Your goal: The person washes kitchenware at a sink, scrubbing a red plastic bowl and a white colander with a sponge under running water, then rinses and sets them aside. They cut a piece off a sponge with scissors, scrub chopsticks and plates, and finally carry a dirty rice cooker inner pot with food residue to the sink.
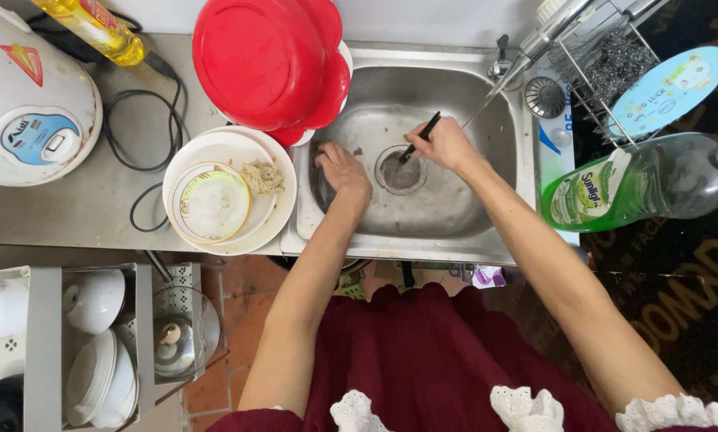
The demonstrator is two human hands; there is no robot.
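- The right hand [447, 144] is closed around a dark thin stick, probably a chopstick [420, 137], and holds it by the upper end
- The long axis of the chopstick goes diagonally, from the fingers down and to the left, and its tip touches or nearly touches the round drain [400, 170] in the middle of the sink floor
- The drain lies just beside the right hand, on its lower left, and between the two hands; the right hand is the nearer one
- The left hand [341, 166] rests palm down on the wet bottom of the steel sink [487, 232], left of the drain, fingers loosely bent; it grips nothing that I can see
- Small brown food scraps lie on the sink floor near the left hand
- On the counter left of the sink stand stacked white bowls [229, 190]; the top one holds water or white residue, and a lump of brownish food rests [261, 176] lies on the rim beside it
- A red plastic basin [269, 62] sits upside down at the back, partly over the sink edge
- A green dish soap bottle [639, 186] lies on its side to the right of the sink
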